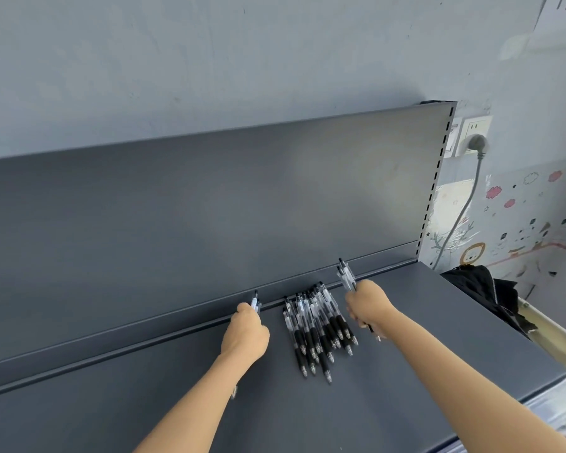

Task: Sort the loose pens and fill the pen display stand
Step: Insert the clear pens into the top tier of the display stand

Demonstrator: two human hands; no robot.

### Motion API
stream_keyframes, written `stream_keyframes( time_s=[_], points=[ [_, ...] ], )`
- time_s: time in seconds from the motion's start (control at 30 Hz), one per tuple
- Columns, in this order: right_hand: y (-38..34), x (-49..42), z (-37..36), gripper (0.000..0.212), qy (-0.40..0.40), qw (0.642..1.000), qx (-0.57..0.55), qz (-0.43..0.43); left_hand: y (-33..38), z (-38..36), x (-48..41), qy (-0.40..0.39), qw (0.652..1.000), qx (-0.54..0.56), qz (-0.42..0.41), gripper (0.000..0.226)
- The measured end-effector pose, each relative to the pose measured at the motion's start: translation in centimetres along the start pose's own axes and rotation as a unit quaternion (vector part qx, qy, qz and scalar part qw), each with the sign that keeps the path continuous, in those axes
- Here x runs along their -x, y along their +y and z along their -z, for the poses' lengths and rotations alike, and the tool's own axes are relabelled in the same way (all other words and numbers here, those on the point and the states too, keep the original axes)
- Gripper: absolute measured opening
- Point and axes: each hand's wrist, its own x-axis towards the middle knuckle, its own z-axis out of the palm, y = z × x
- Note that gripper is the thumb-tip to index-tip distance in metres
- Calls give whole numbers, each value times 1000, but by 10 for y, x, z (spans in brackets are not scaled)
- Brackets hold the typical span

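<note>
Pile of clear-barrelled, black-grip plastic pens (317, 328) lying on flat dark grey metal shelf (406, 371), tips toward 6 o'clock. Left hand (245, 335), at the pile's 9 o'clock, clasps perhaps two pens (255, 303); right hand (368, 305), at 2 o'clock, clasps a small bundle (346, 276).

No lettering can be read on the pens (317, 328), the shelf (406, 371) or the wall stickers (494, 192).
</note>
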Motion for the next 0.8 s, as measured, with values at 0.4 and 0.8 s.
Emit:
stream_keyframes(
  time_s=[0.4, 0.8],
  points=[
    [-64, 66, -66, 9, -187, 895, -399, -64, -53, 63, 35, -26, 907, 415, 71, 11],
    [-159, 195, -200, 17, -341, 888, -308, -22, -209, 162, 122, 27, 876, 474, 79, 18]
  ],
)
